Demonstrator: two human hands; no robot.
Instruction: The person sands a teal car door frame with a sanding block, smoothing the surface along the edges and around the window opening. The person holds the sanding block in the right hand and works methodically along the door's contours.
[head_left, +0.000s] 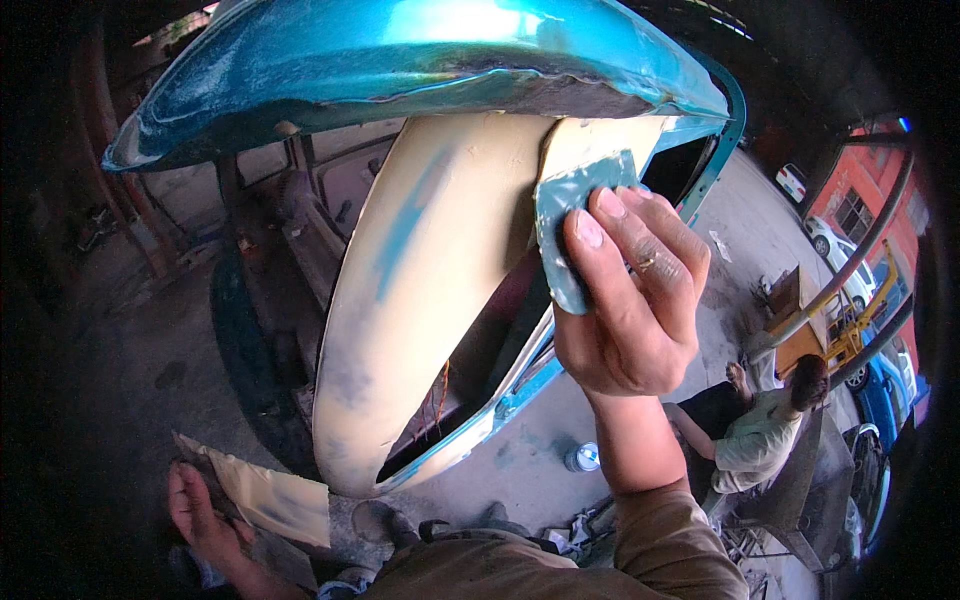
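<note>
My right hand point(635, 290) is raised and pinches a flat teal putty spreader point(562, 245) between thumb and fingers. The spreader is smeared with pale filler and lies against the beige-coated part of a curved car body panel point(420, 270). Bare teal and greyish patches show through the filler on that panel. Low at the left, my left hand point(205, 520) grips a flat mixing board point(285, 560) from its outer edge. A wide layer of beige body filler point(268, 492) lies on the board.
Above the panel, a glossy teal body section point(430, 60) has a ragged lower edge. A dark opening point(480, 370) lies beside the panel. A seated person point(760, 440), a small tub point(582, 457) and a dark metal box point(800, 480) are at the right; cars are parked beyond.
</note>
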